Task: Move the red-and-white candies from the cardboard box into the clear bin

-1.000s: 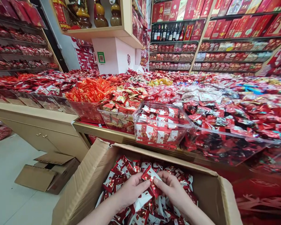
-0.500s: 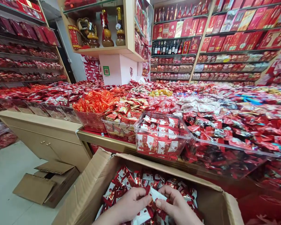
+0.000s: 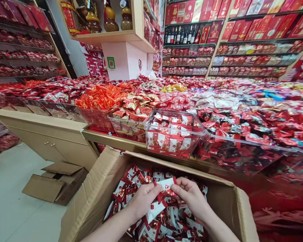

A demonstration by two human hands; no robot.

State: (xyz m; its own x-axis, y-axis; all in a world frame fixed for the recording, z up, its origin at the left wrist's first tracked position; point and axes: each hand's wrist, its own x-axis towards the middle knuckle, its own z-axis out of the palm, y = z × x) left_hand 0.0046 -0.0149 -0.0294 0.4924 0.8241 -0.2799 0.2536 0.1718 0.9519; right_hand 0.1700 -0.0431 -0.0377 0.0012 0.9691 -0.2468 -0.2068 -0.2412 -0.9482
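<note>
Inside the open cardboard box, a red and white wrapped candy packet is stretched level between my two hands. My left hand pinches its left end between thumb and fingers. My right hand grips the right end the same way. Just below my left fingers is another packet; whether that hand also holds it, I cannot tell. Many similar loose packets fill the box beneath.
A clear plastic bin with neat rows of red and white packets stands on the counter edge beyond the box. Bins of orange-red packets and dark red packets flank it. A smaller cardboard box sits on the floor at left.
My view has tipped down, so the shelves sit higher in it. Both hands have risen slightly, and the packet between them has turned from slanted to nearly level.
</note>
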